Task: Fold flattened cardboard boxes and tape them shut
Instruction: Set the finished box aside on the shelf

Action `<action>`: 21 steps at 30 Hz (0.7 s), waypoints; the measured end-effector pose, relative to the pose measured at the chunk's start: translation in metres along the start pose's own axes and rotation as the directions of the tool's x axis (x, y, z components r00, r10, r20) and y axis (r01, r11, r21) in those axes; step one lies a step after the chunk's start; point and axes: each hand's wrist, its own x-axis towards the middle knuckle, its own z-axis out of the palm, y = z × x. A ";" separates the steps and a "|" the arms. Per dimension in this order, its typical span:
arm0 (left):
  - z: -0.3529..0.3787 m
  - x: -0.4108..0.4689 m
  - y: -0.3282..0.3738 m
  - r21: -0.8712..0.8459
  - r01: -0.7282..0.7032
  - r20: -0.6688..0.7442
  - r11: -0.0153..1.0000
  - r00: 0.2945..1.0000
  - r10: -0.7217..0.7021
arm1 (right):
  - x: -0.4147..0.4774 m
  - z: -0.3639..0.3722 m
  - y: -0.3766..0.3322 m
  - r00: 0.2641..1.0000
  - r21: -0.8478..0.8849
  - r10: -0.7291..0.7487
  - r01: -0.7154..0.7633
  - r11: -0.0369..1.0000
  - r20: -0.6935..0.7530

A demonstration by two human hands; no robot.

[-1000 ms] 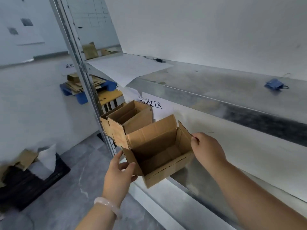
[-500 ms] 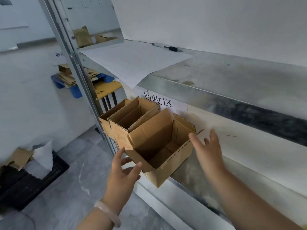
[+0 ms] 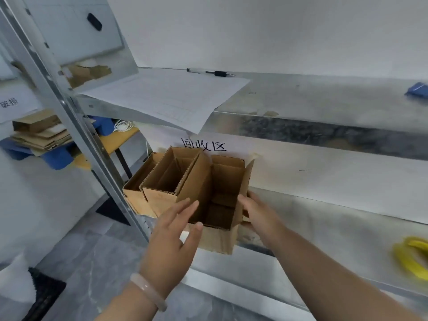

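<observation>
Three brown corrugated boxes stand erected and upright in a row on the metal shelf (image 3: 301,228), tops open. Nearest box (image 3: 217,238): side flaps up, inside bare, bottom flaps folded in, front corner overhanging the shelf edge. Middle box (image 3: 159,199): touching its left side, slightly further back. Far box (image 3: 133,195): against the middle one, mostly hidden behind it.
</observation>
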 end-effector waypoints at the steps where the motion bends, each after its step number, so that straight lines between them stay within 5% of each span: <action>1: -0.002 0.005 0.002 0.037 -0.069 0.012 0.997 0.998 0.068 | -0.006 -0.002 0.003 0.999 -0.058 -0.039 0.038 0.998 -0.006; 5: 0.006 0.035 0.033 0.107 -0.372 0.068 0.922 0.928 0.367 | -0.045 -0.040 0.018 0.960 -0.514 -0.243 0.140 0.846 -0.138; 8: 0.032 0.048 0.074 0.169 -0.557 0.160 0.813 0.830 0.535 | -0.094 -0.082 0.031 0.854 -0.750 -0.434 0.080 0.656 -0.289; 14: 0.096 0.027 0.181 0.092 -0.786 0.318 0.612 0.605 0.730 | -0.178 -0.167 0.060 0.707 -0.833 -0.526 -0.162 0.530 -0.472; 21: 0.171 -0.037 0.314 -0.106 -0.898 0.239 0.427 0.394 0.888 | -0.293 -0.269 0.098 0.539 -0.745 -0.525 -0.369 0.556 -0.659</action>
